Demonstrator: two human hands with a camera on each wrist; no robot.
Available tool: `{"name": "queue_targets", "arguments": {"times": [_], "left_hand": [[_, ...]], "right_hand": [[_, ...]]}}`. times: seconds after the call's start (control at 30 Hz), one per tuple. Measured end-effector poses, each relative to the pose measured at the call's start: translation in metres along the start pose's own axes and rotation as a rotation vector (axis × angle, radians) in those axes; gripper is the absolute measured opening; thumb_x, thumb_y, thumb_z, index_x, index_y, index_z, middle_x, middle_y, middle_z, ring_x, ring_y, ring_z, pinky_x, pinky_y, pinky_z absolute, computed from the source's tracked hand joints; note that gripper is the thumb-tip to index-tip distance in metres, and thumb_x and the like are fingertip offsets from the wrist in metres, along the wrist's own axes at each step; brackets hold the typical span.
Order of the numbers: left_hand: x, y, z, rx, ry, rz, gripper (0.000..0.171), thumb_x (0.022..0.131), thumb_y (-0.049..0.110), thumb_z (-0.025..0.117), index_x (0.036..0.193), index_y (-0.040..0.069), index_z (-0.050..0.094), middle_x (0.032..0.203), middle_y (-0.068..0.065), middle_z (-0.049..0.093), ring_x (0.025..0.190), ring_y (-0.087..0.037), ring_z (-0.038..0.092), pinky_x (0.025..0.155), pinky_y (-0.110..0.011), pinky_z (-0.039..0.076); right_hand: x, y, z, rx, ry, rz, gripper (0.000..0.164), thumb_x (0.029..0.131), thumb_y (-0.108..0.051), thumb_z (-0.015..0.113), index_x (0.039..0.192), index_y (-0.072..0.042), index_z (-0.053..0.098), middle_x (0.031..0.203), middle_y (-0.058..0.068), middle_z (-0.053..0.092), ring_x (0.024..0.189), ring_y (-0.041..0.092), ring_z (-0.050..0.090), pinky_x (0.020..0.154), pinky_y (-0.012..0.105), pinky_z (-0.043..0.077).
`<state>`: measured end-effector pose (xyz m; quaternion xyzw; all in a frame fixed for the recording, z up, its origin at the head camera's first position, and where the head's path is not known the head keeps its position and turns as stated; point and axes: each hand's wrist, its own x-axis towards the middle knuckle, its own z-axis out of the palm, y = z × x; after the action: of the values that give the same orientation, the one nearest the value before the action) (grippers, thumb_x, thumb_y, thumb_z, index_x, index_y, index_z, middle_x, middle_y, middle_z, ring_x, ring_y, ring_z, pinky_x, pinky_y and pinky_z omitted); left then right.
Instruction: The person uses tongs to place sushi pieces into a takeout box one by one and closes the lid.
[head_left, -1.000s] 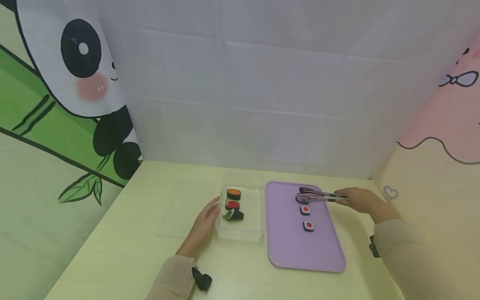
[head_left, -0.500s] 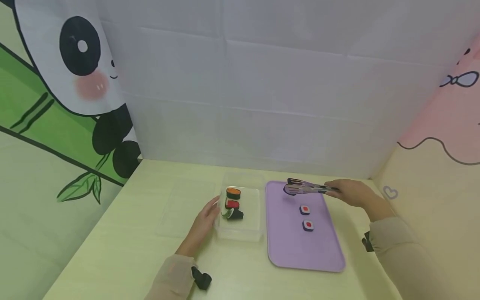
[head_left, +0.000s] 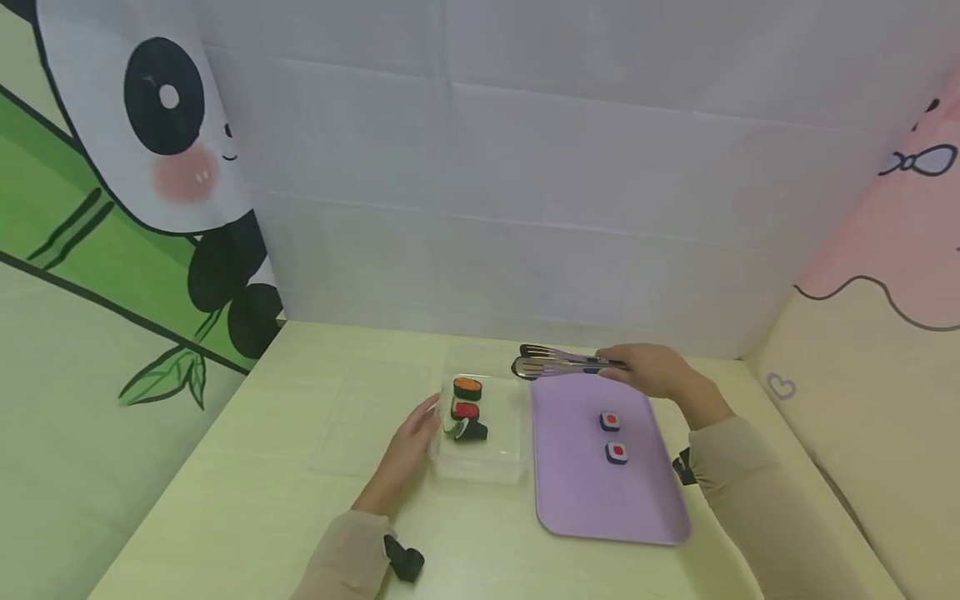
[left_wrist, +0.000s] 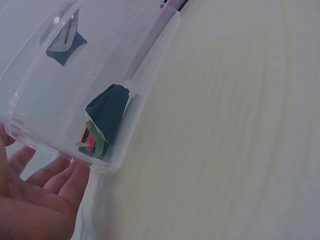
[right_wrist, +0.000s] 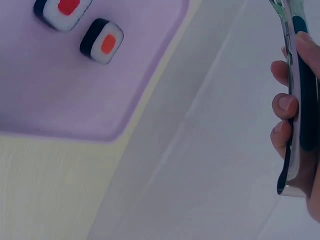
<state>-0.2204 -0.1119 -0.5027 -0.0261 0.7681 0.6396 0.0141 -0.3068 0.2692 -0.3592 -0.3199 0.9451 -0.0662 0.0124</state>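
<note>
My left hand rests its fingertips on the outer left wall of a clear plastic box. In the box stand an orange-topped sushi piece, a red-topped one and a dark cone-shaped hand roll. My right hand grips metal tongs by their dark handle. Their slotted heads are over the box's right edge, and a dark sushi piece shows behind one head through the clear wall in the left wrist view. Two sushi rolls with red centres, one nearer and one farther, lie on the purple tray.
A clear flat lid lies on the pale table left of the box. The tray sits close along the box's right side. A white cloth hangs behind the table, with printed cloths at both sides.
The tongs have lifted the farthest sushi roll off the tray. My right hand has carried them left to the box's right edge. My left hand and the box have stayed put.
</note>
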Motion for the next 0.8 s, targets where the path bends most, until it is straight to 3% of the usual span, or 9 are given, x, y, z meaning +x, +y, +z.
{"name": "queue_targets", "arguments": {"times": [0.33, 0.8], "left_hand": [[-0.002, 0.001, 0.001, 0.01, 0.015, -0.007, 0.048, 0.105, 0.026, 0.046, 0.151, 0.015, 0.038, 0.149, -0.019, 0.04, 0.137, -0.037, 0.035, 0.111, -0.054, 0.024], [-0.002, -0.001, 0.001, 0.026, -0.001, 0.011, 0.049, 0.105, 0.027, 0.045, 0.152, 0.015, 0.034, 0.149, -0.019, 0.04, 0.137, -0.039, 0.034, 0.111, -0.058, 0.022]], "right_hand": [[0.031, -0.018, 0.016, -0.008, -0.077, 0.002, 0.045, 0.1, -0.035, 0.055, 0.136, -0.007, 0.058, 0.131, 0.013, 0.06, 0.12, 0.034, 0.055, 0.095, 0.053, 0.046], [0.044, -0.023, 0.019, -0.094, -0.116, -0.029, 0.043, 0.1, -0.034, 0.056, 0.134, -0.008, 0.06, 0.129, 0.012, 0.061, 0.119, 0.033, 0.056, 0.092, 0.051, 0.048]]}}
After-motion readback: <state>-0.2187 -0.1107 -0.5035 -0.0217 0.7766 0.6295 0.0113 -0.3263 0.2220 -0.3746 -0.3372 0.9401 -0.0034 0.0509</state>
